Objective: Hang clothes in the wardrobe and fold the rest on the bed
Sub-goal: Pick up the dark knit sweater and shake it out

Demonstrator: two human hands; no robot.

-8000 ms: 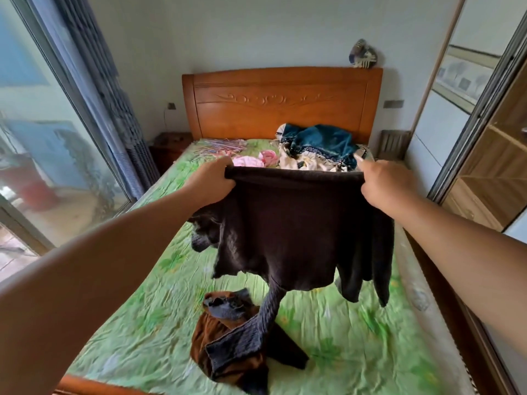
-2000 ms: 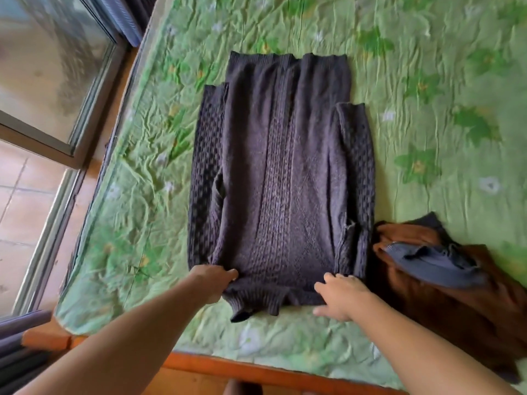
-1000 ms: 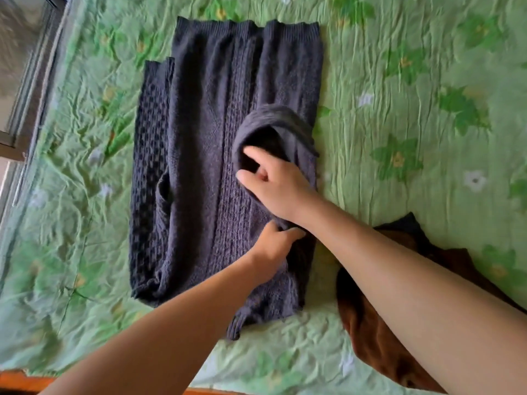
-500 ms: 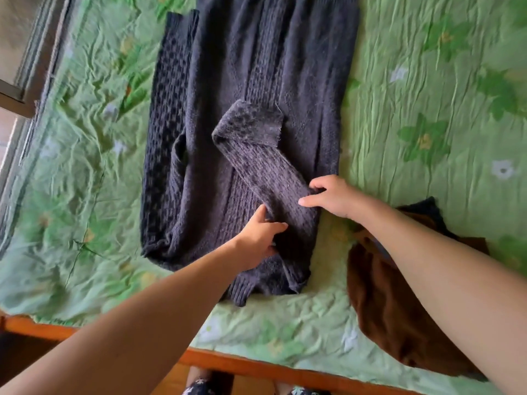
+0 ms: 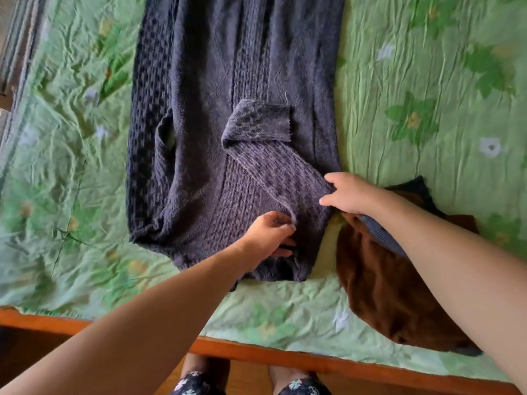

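One: Since a second ago the right hand (image 5: 349,193) has let go of the cuff (image 5: 256,121) and come back to the near right edge of the sweater (image 5: 199,138). The sleeve (image 5: 279,172) now lies slantwise across the front!

Two: Starting close in, two flowered slippers (image 5: 194,383) stand under the orange wooden rail of the bed (image 5: 256,353), and both bare forearms reach over it.

One: And the left hand (image 5: 268,235)?

Two: Its fingers (image 5: 278,223) are curled in, pinching a ridge of knit at the sleeve's root, near the sweater's lower end. The right-hand fingers (image 5: 335,181) hook over the sleeve's outer edge with the thumb beneath, holding it.

One: Just beside that corner, a brown garment (image 5: 399,295) is heaped on the crumpled green flowered sheet (image 5: 427,81). A blue-grey knit piece (image 5: 382,238) lies on top of it, partly under the right forearm.

Two: Farther out, the dark sweater lies flat and lengthwise on the sheet. Its other sleeve (image 5: 148,124) is folded down the left side, and its far end runs out of view.
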